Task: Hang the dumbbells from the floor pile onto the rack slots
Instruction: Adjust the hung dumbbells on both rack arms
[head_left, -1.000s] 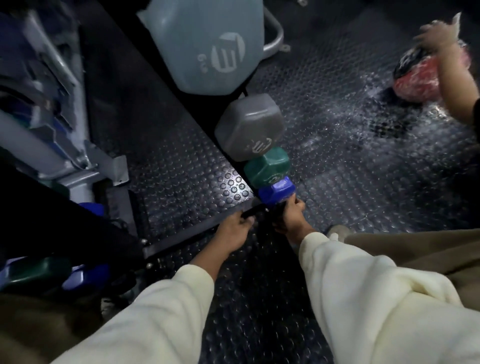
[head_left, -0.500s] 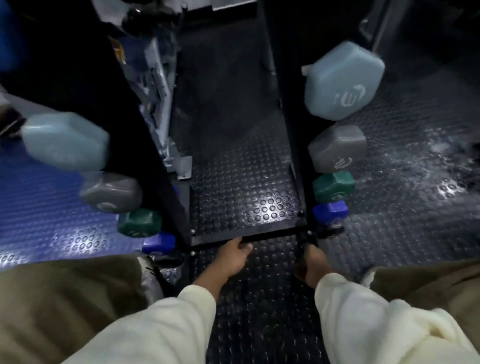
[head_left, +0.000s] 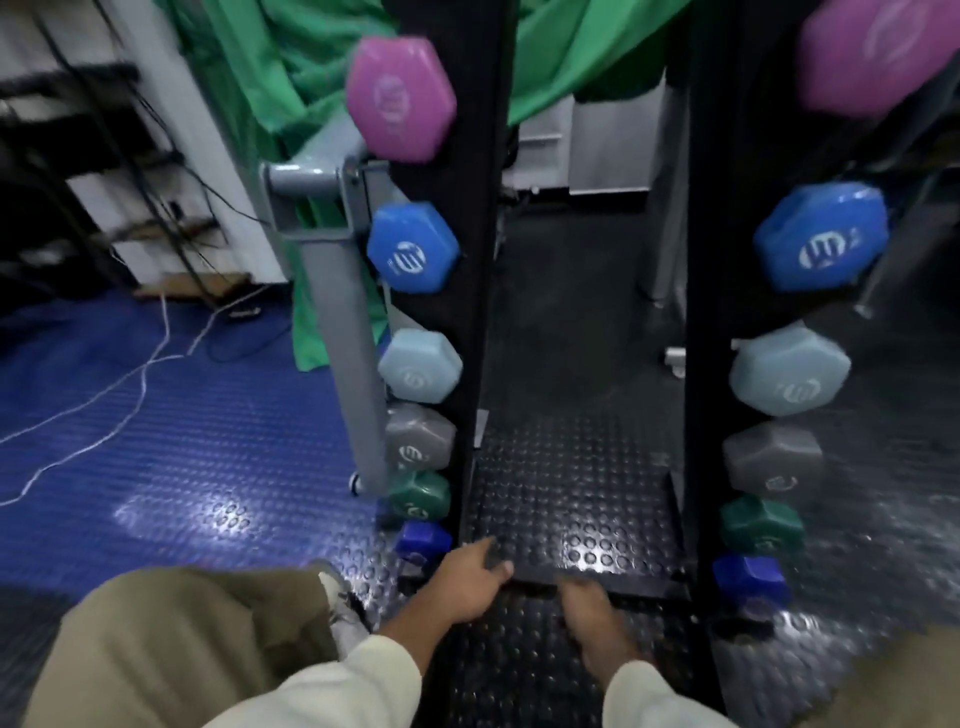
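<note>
Two black uprights form the rack (head_left: 485, 291), one left of centre and one to the right, with a wide open gap between them that shows dark studded floor (head_left: 566, 499). Six dumbbells hang across the rack, their hexagonal ends sticking out past each upright's outer edge. From top to bottom they run pink (head_left: 400, 98), bright blue (head_left: 413, 247), pale blue (head_left: 420, 366), grey (head_left: 420, 439), green (head_left: 418, 496) and dark blue (head_left: 423, 540), shrinking toward the floor. The same colours repeat down the right upright.

A low black base bar (head_left: 597, 584) joins the uprights at the bottom. The left hand (head_left: 462, 584) rests on the near edge of that bar, beside the left upright and the dark blue dumbbell, with fingers curled loosely over the edge. The right hand (head_left: 597, 631) sits just in front of the bar, near its middle, fingers bent downward; whether it grips the bar cannot be told. Neither hand holds a dumbbell.

Cream sleeves and tan trousers fill the lower frame. To the left lies a blue studded mat (head_left: 156, 426) crossed by white cables (head_left: 140, 379), and a grey metal frame (head_left: 332, 291) leans close against the left upright. Green cloth (head_left: 291, 67) hangs behind.
</note>
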